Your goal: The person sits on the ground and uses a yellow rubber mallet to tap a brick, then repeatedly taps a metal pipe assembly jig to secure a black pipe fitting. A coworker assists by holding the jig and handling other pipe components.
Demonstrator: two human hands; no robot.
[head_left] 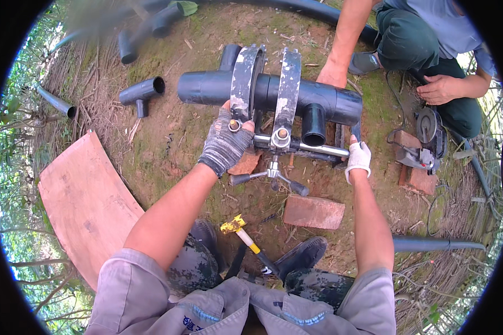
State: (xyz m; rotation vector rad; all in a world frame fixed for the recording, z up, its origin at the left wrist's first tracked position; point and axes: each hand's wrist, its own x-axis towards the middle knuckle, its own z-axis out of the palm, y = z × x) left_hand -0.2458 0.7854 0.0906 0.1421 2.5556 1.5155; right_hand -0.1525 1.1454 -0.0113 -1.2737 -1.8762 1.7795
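A black plastic pipe tee (207, 87) and a second black tee (324, 106) lie end to end in a pipe clamping frame. Two scuffed black-and-white clamp rings (288, 89) encircle them. My left hand (226, 142), in a grey striped glove, closes on the lower left of the left ring beside its bolt. My right hand (359, 157), in a white glove with bare fingertips, grips the frame's right end, by the tip of the steel guide rod (324, 149); some of its fingers are hidden. A three-armed handle (274, 174) hangs below the frame.
A co-worker crouches at the right, one hand (333, 73) behind the tee's right end. An electric tool (425, 159) rests on bricks. A yellow hammer (246, 237), a brick (314, 212), a board (89, 201) and a loose tee (142, 92) lie about. Black pipes cross the ground.
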